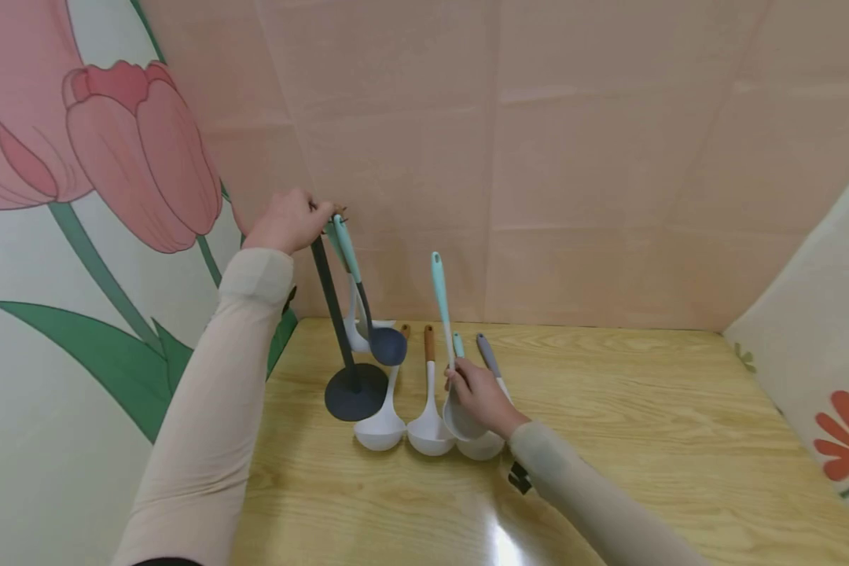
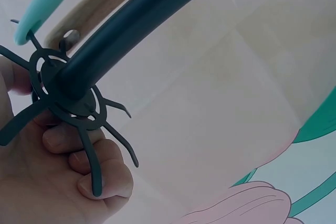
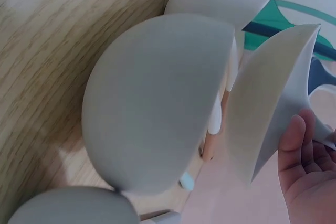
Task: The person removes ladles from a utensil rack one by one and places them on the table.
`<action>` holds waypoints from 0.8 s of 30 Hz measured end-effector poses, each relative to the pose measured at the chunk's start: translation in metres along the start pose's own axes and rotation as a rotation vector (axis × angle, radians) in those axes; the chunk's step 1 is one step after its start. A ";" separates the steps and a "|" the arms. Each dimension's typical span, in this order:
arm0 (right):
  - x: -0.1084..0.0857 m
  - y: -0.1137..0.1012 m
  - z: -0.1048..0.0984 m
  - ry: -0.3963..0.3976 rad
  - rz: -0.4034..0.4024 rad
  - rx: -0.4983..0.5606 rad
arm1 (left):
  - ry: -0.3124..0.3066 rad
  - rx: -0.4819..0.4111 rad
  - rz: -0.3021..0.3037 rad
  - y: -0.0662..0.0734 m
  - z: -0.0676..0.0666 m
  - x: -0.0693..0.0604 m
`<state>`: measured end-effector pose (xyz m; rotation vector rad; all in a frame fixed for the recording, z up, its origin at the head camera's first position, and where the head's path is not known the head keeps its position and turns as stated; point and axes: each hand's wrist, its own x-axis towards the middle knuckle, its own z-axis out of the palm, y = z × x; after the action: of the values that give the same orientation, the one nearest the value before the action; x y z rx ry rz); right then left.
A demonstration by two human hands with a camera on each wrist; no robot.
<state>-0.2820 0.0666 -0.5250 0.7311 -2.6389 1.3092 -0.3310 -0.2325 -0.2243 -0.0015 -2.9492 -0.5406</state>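
Note:
My left hand point(image 1: 286, 222) grips the top of a dark utensil rack point(image 1: 334, 303). In the left wrist view its fingers curl under the hub point(image 2: 44, 74), among thin hooks. A dark ladle point(image 1: 387, 346) with a mint handle hangs there, beside a brown handle point(image 2: 97, 6) and a partly hidden white utensil. My right hand point(image 1: 484, 399) holds a white ladle point(image 3: 262, 108) with a mint handle point(image 1: 439, 279), the handle pointing up and its bowl raised off the table. Under and beside it, white ladles point(image 1: 430, 438) lie in a row.
The row on the wooden table point(image 1: 644, 424) includes brown handles point(image 1: 429, 343), a grey handle point(image 1: 488, 354) and another mint handle point(image 1: 457, 343). The rack's round base point(image 1: 339, 395) stands left of them. A pinkish cloth wall point(image 1: 608, 196) rises behind; a tulip-printed panel point(image 1: 134, 157) stands at left.

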 end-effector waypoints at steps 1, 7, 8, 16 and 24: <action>0.000 0.001 -0.001 0.002 0.006 -0.001 | 0.001 0.003 0.000 0.000 0.000 0.000; 0.002 0.010 -0.009 0.028 0.012 0.017 | 0.014 -0.008 0.003 0.002 0.001 0.001; 0.002 0.012 -0.011 0.035 0.002 0.016 | 0.017 -0.011 0.005 0.003 0.001 0.001; -0.002 0.020 -0.023 0.081 -0.043 0.013 | 0.017 -0.025 0.001 0.002 0.001 -0.001; -0.007 0.024 -0.035 0.098 -0.033 -0.054 | 0.013 -0.017 0.005 0.000 -0.001 -0.002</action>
<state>-0.2909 0.1080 -0.5226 0.6814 -2.5633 1.2276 -0.3288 -0.2325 -0.2235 -0.0076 -2.9314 -0.5624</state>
